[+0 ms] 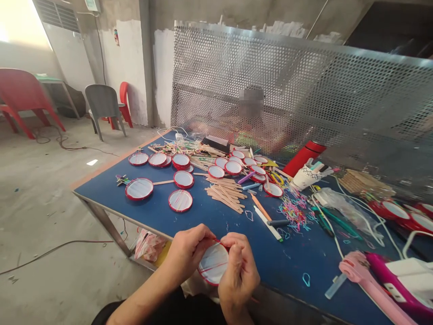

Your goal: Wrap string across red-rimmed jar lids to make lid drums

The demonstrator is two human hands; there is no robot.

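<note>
Four containers line the right side of the blue desk [101, 189]. From left to right, a red flask [303, 158] stands tilted, its contents hidden; a white patterned paper cup [305, 178] holds pens and slim coloured sticks; a clear plastic bag [338, 205] lies crumpled, with white cord running across it; and a woven basket [363, 183] sits behind, its contents out of sight. Loose red-rimmed discs [181, 201] and a pile of wooden craft sticks [225, 194] lie left of these, and coloured rubber bands [294, 210] scatter just beside the cup. At the desk's near edge, a red-rimmed disc [212, 264] with a pale face crossed by red strands sits between both hands. The left hand [187, 253] grips its upper left rim, fingers pressed together, and the right hand [239, 275] pinches a red strand against the top of the rim.
</note>
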